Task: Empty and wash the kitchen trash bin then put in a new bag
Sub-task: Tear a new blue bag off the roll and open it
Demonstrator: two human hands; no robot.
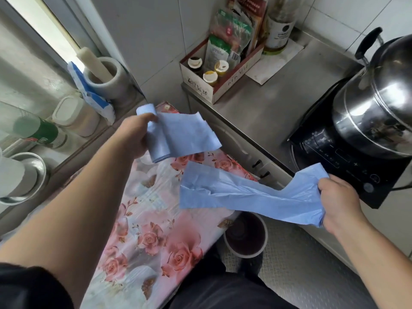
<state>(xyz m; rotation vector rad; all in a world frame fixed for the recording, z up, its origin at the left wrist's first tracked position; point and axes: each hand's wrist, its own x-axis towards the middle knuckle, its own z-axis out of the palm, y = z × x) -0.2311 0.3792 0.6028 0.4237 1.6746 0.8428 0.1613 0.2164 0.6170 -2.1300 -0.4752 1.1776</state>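
Bin (245, 236) is standing bagless on the floor while the right hand (338, 201) is gripping a torn-off bag (245, 192) and the left hand (133, 136) is clutching the roll (176, 134) (thin film, likely to rip if tugged hard).

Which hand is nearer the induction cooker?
Right. The right hand, gripping the torn-off blue bag, sits just in front of the induction cooker. The left hand, holding the bag roll, is over the floral cloth, well to the cooker's left.

The bin (245, 235) stands open-mouthed on the floor, hemmed between the floral-covered table (142, 219) and steel counter (278, 103).
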